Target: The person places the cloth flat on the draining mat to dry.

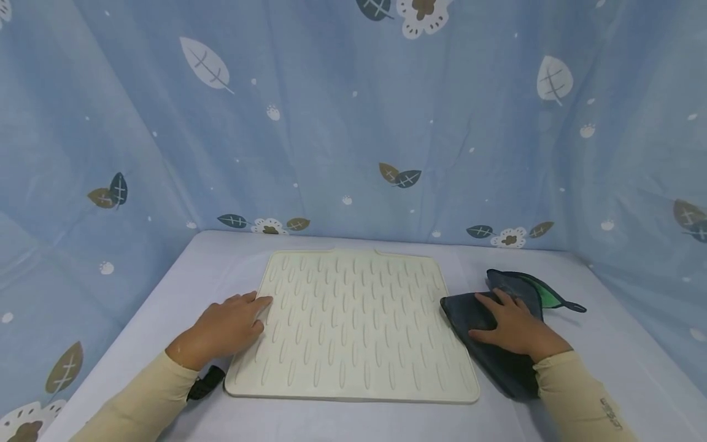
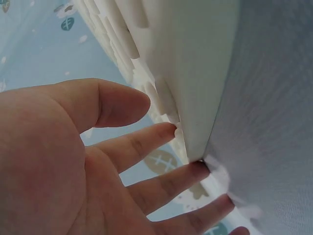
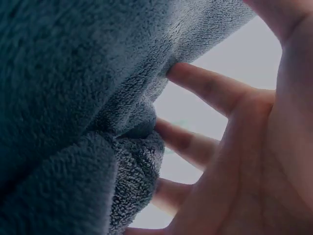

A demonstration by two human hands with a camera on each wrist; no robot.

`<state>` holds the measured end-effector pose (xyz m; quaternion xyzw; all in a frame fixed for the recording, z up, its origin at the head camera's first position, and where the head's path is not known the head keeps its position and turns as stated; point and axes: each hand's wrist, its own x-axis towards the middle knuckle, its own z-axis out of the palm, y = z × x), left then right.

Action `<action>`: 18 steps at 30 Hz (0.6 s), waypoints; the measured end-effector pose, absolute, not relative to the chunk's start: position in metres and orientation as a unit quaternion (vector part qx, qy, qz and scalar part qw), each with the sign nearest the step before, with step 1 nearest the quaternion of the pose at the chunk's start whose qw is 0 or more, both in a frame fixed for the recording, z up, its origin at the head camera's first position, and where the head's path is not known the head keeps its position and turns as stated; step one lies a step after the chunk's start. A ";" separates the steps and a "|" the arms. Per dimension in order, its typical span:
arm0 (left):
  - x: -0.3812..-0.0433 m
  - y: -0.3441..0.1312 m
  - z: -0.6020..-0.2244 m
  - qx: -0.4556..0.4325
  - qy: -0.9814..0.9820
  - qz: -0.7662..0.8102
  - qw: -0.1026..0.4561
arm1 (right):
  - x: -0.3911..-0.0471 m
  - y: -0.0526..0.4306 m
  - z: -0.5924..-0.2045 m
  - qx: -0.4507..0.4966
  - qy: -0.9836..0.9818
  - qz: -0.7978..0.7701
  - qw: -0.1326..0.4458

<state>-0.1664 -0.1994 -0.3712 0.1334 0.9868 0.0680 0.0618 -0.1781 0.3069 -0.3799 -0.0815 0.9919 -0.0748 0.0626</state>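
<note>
A cream drying mat point(image 1: 353, 325) with rows of raised ridges lies flat on the white table. At its left edge rests my left hand point(image 1: 229, 325); in the left wrist view the extended fingers point(image 2: 156, 188) touch the mat's side point(image 2: 205, 98) and the table beside it. On the right, a dark grey-blue towel point(image 1: 469, 313) lies folded, its left corner against or over the mat's right edge; I cannot tell which. My right hand point(image 1: 513, 328) rests on this towel with fingers spread. Close up, its fingertips press into the plush fabric point(image 3: 122, 98).
Behind the towel, a green underside point(image 1: 547, 296) and a dark hanging loop point(image 1: 574, 306) show. Black material point(image 1: 205, 383) sits near my left wrist. A blue patterned curtain point(image 1: 353, 123) surrounds the back and sides of the white table point(image 1: 342, 420).
</note>
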 end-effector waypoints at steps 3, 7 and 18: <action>-0.166 -0.199 -0.371 0.135 0.987 0.065 0.057 | -0.178 0.307 -0.379 -0.081 0.993 -0.067 0.046; -0.165 -0.198 -0.371 0.138 0.987 0.061 0.052 | -0.177 0.309 -0.380 -0.074 0.995 -0.069 0.015; -0.164 -0.199 -0.373 0.138 0.988 0.057 0.044 | -0.179 0.307 -0.377 -0.086 0.993 -0.084 0.005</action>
